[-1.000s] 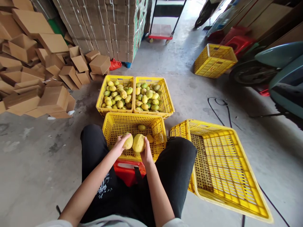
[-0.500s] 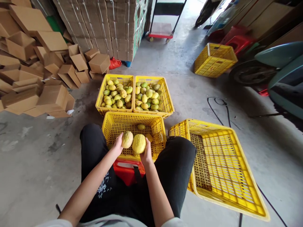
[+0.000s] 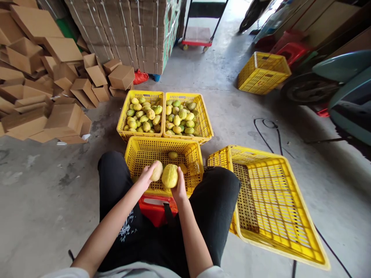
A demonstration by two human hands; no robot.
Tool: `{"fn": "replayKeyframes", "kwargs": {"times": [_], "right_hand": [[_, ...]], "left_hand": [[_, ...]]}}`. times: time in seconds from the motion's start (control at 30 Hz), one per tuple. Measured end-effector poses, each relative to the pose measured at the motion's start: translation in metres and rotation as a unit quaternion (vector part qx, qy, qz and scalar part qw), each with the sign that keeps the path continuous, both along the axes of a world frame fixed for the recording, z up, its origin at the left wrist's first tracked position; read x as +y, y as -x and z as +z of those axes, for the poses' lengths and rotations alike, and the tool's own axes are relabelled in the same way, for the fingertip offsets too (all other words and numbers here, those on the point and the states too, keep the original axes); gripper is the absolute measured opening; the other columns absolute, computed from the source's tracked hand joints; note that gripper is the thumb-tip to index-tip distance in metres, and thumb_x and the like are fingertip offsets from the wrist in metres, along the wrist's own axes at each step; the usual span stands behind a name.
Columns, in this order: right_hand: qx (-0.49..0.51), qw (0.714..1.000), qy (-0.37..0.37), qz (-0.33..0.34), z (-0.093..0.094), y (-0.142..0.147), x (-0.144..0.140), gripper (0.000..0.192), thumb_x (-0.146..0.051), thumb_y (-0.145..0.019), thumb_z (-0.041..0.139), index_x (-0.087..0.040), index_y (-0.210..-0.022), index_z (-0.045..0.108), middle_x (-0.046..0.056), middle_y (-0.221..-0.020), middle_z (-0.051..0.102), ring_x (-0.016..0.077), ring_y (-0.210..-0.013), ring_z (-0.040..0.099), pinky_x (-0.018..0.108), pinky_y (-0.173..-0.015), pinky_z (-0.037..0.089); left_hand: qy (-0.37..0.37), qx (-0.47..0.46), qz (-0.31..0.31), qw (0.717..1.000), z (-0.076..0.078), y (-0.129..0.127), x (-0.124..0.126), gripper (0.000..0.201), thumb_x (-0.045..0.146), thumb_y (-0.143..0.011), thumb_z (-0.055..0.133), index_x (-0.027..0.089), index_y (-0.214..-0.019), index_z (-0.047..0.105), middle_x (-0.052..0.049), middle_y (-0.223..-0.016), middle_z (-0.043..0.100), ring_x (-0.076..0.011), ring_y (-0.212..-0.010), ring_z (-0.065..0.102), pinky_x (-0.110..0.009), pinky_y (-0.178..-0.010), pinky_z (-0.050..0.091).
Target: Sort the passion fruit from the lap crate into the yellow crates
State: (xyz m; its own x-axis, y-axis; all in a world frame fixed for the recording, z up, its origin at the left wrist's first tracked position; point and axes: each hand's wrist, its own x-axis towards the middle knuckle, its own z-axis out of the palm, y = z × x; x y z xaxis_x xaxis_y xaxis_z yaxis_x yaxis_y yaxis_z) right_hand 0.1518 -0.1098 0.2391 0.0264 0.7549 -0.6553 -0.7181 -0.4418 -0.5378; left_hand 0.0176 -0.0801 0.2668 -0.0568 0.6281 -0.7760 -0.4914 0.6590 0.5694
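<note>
Concrete floor runs through a storeroom, with loose cardboard boxes heaped far left and bundled flat cartons stacked behind them. A trolley stands far off, a scooter is parked at the right, and a spare crate sits near it.

Seated on a red stool, the person has a near crate between the knees. It is almost bare: one green-yellow fruit lies at its far side and one more shows just right of the hands. The left hand is closed around a small pale fruit; the right hand cups a larger yellow fruit from below. Both fruits are held side by side, touching or nearly so, above the near crate. Beyond it stand two far crates: the left crate and the right crate, each well filled with green and yellow fruit. A big empty crate lies tilted at the right, beside the right knee.

The step in hand looks like sorting: two fruits lifted and compared before each goes to a crate. Judging so, the next move calls for a reach forward over the near crate's far rim, and a gentle release low onto the pile so the fruit neither bruises nor rolls out.
</note>
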Motion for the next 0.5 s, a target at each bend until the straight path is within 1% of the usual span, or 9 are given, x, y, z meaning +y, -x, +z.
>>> {"fn": "replayKeyframes", "kwargs": {"times": [0.1, 0.17, 0.23, 0.3, 0.4, 0.5], "right_hand": [[0.017, 1.000, -0.012, -0.009, 0.002, 0.000, 0.000, 0.049, -0.062, -0.070, 0.074, -0.022, -0.098, 0.073, 0.004, -0.092, 0.077, 0.0264, -0.091, 0.072, 0.036, -0.079, 0.058], [0.015, 0.999, -0.015, -0.035, 0.002, 0.001, 0.000, 0.044, -0.058, -0.068, 0.077, -0.023, -0.095, 0.072, 0.002, -0.089, 0.076, 0.0243, -0.086, 0.072, 0.035, -0.078, 0.058], [0.018, 0.998, -0.018, -0.056, 0.002, 0.003, 0.000, 0.040, -0.053, -0.066, 0.079, -0.023, -0.092, 0.072, 0.000, -0.087, 0.076, 0.0220, -0.081, 0.071, 0.034, -0.078, 0.058], [0.031, 0.998, -0.018, -0.059, 0.002, 0.003, -0.001, 0.038, -0.050, -0.066, 0.080, -0.024, -0.092, 0.072, -0.001, -0.085, 0.076, 0.0214, -0.078, 0.070, 0.035, -0.077, 0.059], [0.055, 0.997, -0.018, -0.041, 0.006, 0.002, 0.000, 0.037, -0.051, -0.068, 0.076, -0.023, -0.093, 0.073, 0.002, -0.084, 0.076, 0.0239, -0.078, 0.072, 0.038, -0.077, 0.059], [0.071, 0.997, -0.026, -0.032, 0.011, -0.001, 0.000, 0.037, -0.053, -0.070, 0.073, -0.022, -0.090, 0.073, 0.004, -0.082, 0.076, 0.0254, -0.076, 0.072, 0.040, -0.076, 0.060]], "left_hand": [[-0.003, 0.025, -0.025, 0.999, 0.005, -0.002, 0.002, 0.029, 0.038, -0.085, 0.075, 0.013, -0.098, 0.067, -0.005, -0.082, 0.069, -0.0154, -0.070, 0.065, -0.023, -0.056, 0.050], [-0.002, 0.025, -0.027, 0.999, 0.007, -0.003, 0.003, 0.030, 0.039, -0.088, 0.072, 0.013, -0.101, 0.068, -0.006, -0.086, 0.070, -0.0163, -0.075, 0.066, -0.023, -0.061, 0.051], [0.019, 0.033, -0.024, 0.999, 0.007, -0.002, 0.005, 0.033, 0.042, -0.091, 0.067, 0.013, -0.105, 0.068, -0.008, -0.092, 0.072, -0.0188, -0.082, 0.069, -0.025, -0.066, 0.053], [0.047, 0.048, -0.016, 0.998, 0.003, -0.001, 0.007, 0.037, 0.045, -0.094, 0.061, 0.013, -0.111, 0.067, -0.011, -0.101, 0.072, -0.0222, -0.093, 0.069, -0.028, -0.071, 0.055], [0.065, 0.055, -0.002, 0.996, -0.005, 0.001, 0.008, 0.040, 0.046, -0.098, 0.053, 0.015, -0.123, 0.062, -0.014, -0.119, 0.068, -0.0250, -0.108, 0.066, -0.030, -0.076, 0.058], [0.075, 0.030, 0.017, 0.997, -0.013, 0.001, 0.006, 0.046, 0.051, -0.098, 0.051, 0.018, -0.130, 0.058, -0.014, -0.123, 0.066, -0.0263, -0.111, 0.066, -0.035, -0.079, 0.059]]}}
